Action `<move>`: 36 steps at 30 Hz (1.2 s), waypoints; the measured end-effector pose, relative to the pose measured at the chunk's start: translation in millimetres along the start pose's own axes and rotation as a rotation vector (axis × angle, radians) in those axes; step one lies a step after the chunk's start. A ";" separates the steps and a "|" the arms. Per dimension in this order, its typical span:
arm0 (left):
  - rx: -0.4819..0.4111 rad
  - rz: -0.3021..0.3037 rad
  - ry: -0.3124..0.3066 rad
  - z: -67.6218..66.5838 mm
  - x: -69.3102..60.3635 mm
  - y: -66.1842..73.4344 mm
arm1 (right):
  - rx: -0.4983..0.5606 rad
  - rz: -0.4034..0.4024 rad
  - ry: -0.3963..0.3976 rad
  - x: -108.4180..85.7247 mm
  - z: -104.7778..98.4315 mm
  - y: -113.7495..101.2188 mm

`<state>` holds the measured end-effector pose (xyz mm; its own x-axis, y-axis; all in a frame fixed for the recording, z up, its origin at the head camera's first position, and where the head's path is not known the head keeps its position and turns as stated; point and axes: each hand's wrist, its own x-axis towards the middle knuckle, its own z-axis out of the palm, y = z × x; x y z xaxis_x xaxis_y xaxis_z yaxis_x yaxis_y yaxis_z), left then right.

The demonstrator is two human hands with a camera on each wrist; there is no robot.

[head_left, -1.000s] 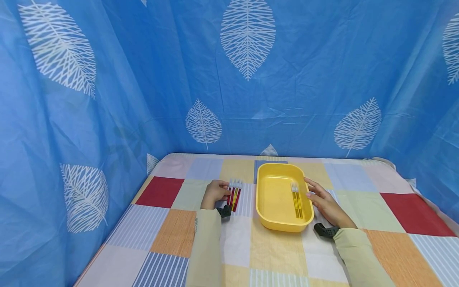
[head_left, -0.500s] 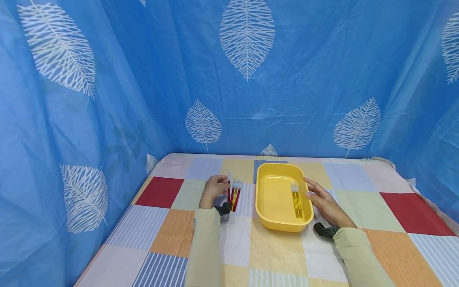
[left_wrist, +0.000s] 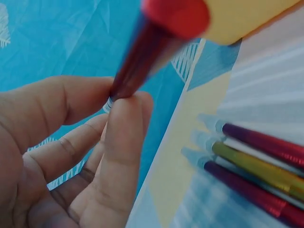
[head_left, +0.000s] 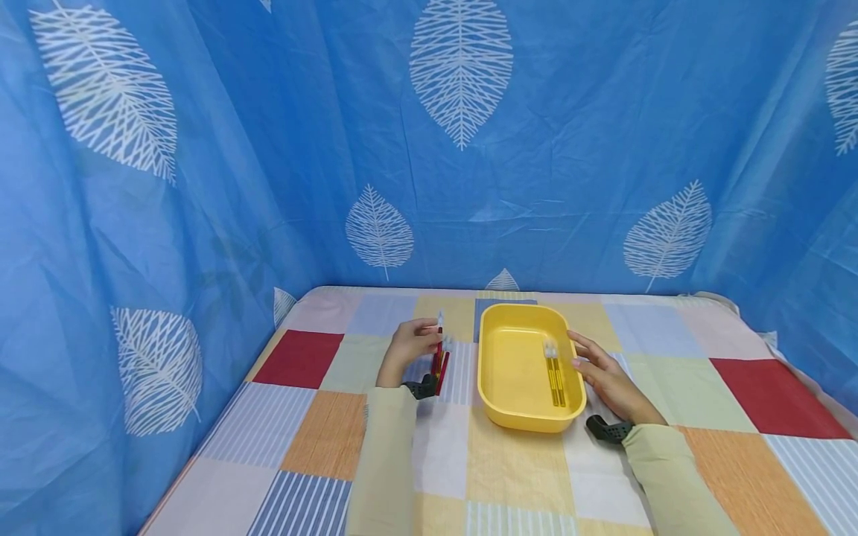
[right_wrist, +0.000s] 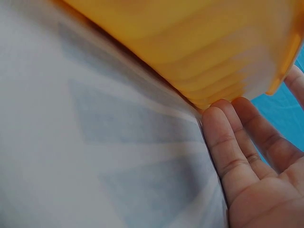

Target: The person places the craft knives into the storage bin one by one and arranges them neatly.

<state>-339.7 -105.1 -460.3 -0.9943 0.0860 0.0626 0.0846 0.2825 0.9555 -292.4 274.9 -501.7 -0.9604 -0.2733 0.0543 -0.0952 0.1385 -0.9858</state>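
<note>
My left hand (head_left: 414,342) pinches a slim red pen (head_left: 440,336) with a pale, clear tip. In the left wrist view, thumb and finger grip the pen (left_wrist: 135,61) near its tip, its red end towards the camera. Below that hand, two red pens (left_wrist: 247,191) and a gold pen (left_wrist: 259,170) lie side by side on the cloth, partly hidden by the hand in the head view. My right hand (head_left: 611,383) touches the right side of a yellow tray (head_left: 509,372); its fingers (right_wrist: 223,137) rest nearly straight against the outer wall. Two gold pens (head_left: 555,380) lie inside.
A patchwork cloth (head_left: 516,469) covers the table. Blue curtains (head_left: 570,149) with white leaf prints hang behind and at both sides. Each wrist wears a dark camera mount (head_left: 608,429).
The left hand has lifted the leftmost red pen from the row, tilted it tip up, and moved slightly right with it. The right hand and tray stay where they were.
</note>
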 end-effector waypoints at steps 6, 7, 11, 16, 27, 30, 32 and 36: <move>-0.036 0.011 -0.026 4.8 -1.8 6.2 | 0.005 -0.006 0.001 0.3 0.0 0.7; -0.034 0.020 -0.028 5.6 -2.6 8.1 | 0.009 -0.010 0.000 0.2 -0.1 1.0; -0.044 0.024 -0.027 9.0 -4.2 13.0 | 0.013 -0.014 -0.003 0.5 -0.5 1.7; -0.045 0.002 -0.017 14.4 -1.0 14.3 | 0.007 -0.003 0.001 1.2 -0.3 1.2; 0.015 -0.026 0.001 21.4 -3.8 27.1 | 0.019 -0.007 -0.003 1.7 0.3 1.0; 0.016 -0.009 0.000 22.0 -5.6 31.1 | 0.022 -0.009 -0.006 1.4 0.0 0.9; 0.017 0.000 0.002 22.8 -5.8 32.8 | 0.021 -0.009 -0.006 1.1 -0.2 0.9; 0.017 -0.003 0.009 25.1 -5.4 35.6 | 0.023 -0.011 -0.007 0.3 -0.4 0.5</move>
<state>-329.8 -71.5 -433.8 -0.9951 0.0763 0.0623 0.0824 0.2988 0.9508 -292.8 275.3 -502.1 -0.9574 -0.2814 0.0644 -0.0999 0.1135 -0.9885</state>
